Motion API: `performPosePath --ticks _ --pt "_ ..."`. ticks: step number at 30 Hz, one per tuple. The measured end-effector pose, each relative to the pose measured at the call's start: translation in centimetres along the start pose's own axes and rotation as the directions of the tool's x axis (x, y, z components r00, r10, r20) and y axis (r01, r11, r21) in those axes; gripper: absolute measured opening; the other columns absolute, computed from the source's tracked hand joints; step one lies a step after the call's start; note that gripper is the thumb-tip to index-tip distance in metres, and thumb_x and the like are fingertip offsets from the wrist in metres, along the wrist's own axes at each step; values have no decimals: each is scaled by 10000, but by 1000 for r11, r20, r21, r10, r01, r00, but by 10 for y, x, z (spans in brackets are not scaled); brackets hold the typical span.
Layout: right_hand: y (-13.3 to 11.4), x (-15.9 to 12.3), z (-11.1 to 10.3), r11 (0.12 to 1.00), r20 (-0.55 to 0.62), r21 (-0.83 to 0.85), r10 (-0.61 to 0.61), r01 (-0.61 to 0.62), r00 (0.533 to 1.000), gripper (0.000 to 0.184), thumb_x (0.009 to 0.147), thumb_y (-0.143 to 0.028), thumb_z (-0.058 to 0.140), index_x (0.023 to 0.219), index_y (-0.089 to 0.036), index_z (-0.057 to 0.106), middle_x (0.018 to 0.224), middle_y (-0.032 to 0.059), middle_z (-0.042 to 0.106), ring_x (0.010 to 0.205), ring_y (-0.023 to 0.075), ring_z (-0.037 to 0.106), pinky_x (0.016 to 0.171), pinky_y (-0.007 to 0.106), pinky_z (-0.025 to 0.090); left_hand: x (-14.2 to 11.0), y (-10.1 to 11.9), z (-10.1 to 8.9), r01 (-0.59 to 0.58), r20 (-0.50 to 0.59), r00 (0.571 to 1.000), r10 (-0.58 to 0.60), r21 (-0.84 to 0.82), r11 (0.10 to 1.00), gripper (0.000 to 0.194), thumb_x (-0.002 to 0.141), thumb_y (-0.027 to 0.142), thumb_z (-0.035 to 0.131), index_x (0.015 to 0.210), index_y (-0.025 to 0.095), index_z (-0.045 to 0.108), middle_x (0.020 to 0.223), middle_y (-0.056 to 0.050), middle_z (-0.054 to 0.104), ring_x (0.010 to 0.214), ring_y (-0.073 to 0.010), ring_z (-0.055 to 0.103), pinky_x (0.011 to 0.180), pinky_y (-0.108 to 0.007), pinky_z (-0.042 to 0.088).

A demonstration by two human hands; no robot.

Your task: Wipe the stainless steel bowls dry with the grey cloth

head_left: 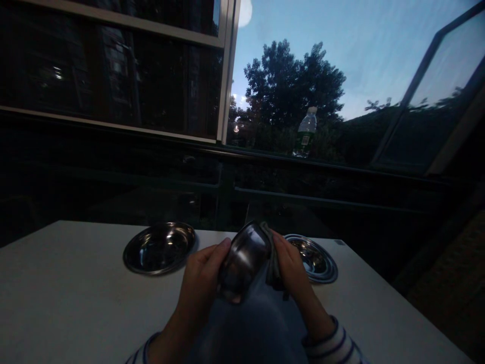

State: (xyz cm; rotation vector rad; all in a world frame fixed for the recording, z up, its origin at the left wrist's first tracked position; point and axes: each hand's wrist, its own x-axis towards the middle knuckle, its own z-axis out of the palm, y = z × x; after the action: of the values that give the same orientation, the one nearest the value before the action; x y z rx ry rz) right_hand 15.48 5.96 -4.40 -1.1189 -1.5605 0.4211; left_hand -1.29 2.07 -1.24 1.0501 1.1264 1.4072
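Observation:
A shiny metal bowl (244, 258) is held tilted on its side above the near part of the table, its outer wall facing me. My left hand (204, 273) grips its left edge, thumb on top and the other fingers hidden behind. On the right side, my right hand (290, 263) is closed around a dark greenish cloth (273, 268) pressed against the bowl's rim. The cloth's lower end hangs below my fingers. How far it reaches inside the bowl is hidden.
On the white table (87, 298) a wide metal dish (161, 247) lies left of my hands. Several stacked metal dishes (322, 263) sit to the right, partly behind my right hand. A plastic bottle (305, 132) stands on the sill of the open window beyond.

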Motion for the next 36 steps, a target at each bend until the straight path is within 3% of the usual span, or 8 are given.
performPosePath --ticks 2,5,10,14,16,21,26,36 --pt "-2 -1 1 1000 -14 1 -5 5 1000 393 924 -360 320 1135 -169 591 1142 81 624 1109 214 548 927 391 459 1 2 0 44 9 999 -44 -41 998 316 704 412 600 512 162 626 488 -12 588 468 -130 527 458 -221 389" --pt "-9 -8 4 968 2 -110 -225 223 974 368 918 -275 335 1222 -178 517 1243 83 553 1179 207 485 989 422 405 3 3 -1 83 -11 996 -84 -91 992 280 689 413 627 597 153 675 489 -2 589 482 -131 543 459 -213 395" --pt "-28 -22 13 690 224 -336 -603 641 766 373 871 -135 369 1223 -123 492 1304 127 486 1292 250 324 1016 510 349 9 3 -5 137 -2 990 -142 -241 961 270 655 391 679 733 135 709 553 -12 642 555 -142 596 530 -219 445" --pt "-39 -31 22 493 380 -329 -712 806 590 347 850 -166 406 1166 -98 532 1255 117 535 1298 270 304 1033 496 325 12 4 -8 186 11 981 -192 -295 937 247 650 376 689 662 129 685 531 -14 642 493 -132 581 494 -220 436" --pt "-40 -31 23 475 399 -315 -719 822 569 352 852 -187 403 1171 -108 531 1255 102 539 1291 256 319 1042 471 318 12 4 -9 182 29 983 -181 -268 946 254 659 381 683 641 127 679 525 -15 644 492 -129 582 489 -212 430" --pt "-31 -18 11 665 274 -337 -608 666 745 345 873 -180 392 1190 -123 517 1267 121 524 1259 230 376 1048 488 297 10 3 -10 130 75 990 -119 -159 979 248 681 366 675 681 119 699 559 -21 667 546 -128 606 523 -192 444" --pt "-13 -6 1 941 49 -101 -319 323 946 342 921 -237 346 1216 -193 514 1254 79 541 1190 177 468 1008 405 386 14 10 -11 199 -22 977 -214 -279 939 174 731 281 635 703 117 684 567 -39 679 519 -157 628 509 -239 490" --pt "-10 -19 22 974 -134 202 -76 103 988 425 938 -349 319 1324 -197 414 1351 70 451 1267 209 379 1049 420 330 21 22 -17 192 -35 959 -280 -646 739 233 864 173 416 761 127 620 523 -26 658 595 -179 674 631 -297 552"
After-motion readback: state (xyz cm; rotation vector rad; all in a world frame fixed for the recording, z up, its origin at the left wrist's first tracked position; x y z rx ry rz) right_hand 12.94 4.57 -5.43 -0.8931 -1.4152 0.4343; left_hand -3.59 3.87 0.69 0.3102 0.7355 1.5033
